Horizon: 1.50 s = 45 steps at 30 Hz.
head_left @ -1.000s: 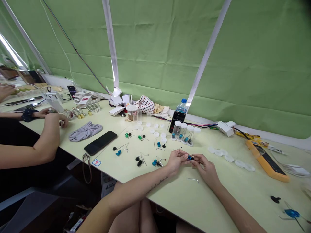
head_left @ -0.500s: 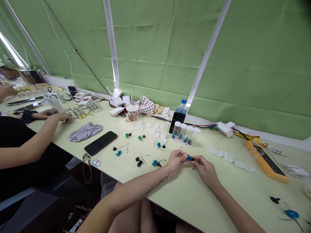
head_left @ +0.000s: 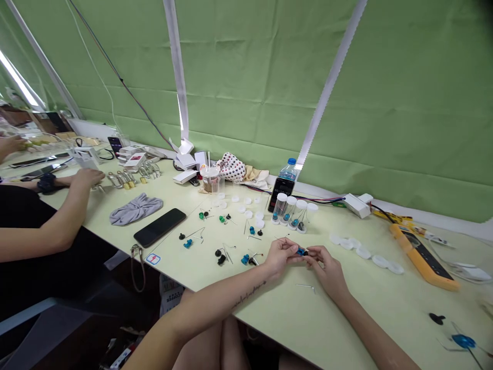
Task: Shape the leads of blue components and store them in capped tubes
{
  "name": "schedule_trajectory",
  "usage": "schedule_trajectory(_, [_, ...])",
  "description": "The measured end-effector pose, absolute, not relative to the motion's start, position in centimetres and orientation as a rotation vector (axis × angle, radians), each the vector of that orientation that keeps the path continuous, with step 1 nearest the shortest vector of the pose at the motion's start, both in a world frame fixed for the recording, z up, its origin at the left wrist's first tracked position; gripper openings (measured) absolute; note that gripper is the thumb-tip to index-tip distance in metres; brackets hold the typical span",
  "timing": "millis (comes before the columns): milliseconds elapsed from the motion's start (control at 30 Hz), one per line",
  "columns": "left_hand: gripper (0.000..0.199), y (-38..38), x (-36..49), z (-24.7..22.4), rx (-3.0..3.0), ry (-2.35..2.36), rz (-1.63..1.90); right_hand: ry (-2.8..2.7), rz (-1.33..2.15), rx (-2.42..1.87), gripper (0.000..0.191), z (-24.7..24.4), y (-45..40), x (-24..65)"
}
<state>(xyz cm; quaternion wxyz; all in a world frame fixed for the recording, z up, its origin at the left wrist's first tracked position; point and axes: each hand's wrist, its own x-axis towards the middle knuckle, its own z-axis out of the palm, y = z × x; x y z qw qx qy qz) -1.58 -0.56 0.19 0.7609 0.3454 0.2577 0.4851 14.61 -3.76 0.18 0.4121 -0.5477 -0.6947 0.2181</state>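
Fingers (head_left: 311,252) half-hide — seemingly — a blue part (head_left: 302,252).

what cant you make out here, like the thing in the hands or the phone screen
Small blue part between the left hand and right hand: head view, fingers hide much of its shape.
Upright phone: head view, screen digits too small to read surely.
Clear tubes: head view, contents too small to identify.
Co-worker's hand: head view, it hides whatever lies beneath it.
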Motion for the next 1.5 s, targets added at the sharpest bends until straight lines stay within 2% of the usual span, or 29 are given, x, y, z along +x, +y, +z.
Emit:
schedule_trajectory(833, [0.028,-0.3,-1.2,-0.2,0.647,0.615,1.132,-1.816,0.502,-1.376,0.029,0.4,-3.6,14.4])
schedule_trajectory(1500, [0.03,-0.7,-1.3,0.0,0.679,0.603,1.119,-1.781,0.594,-1.376,0.03,0.3,-3.7,14.5])
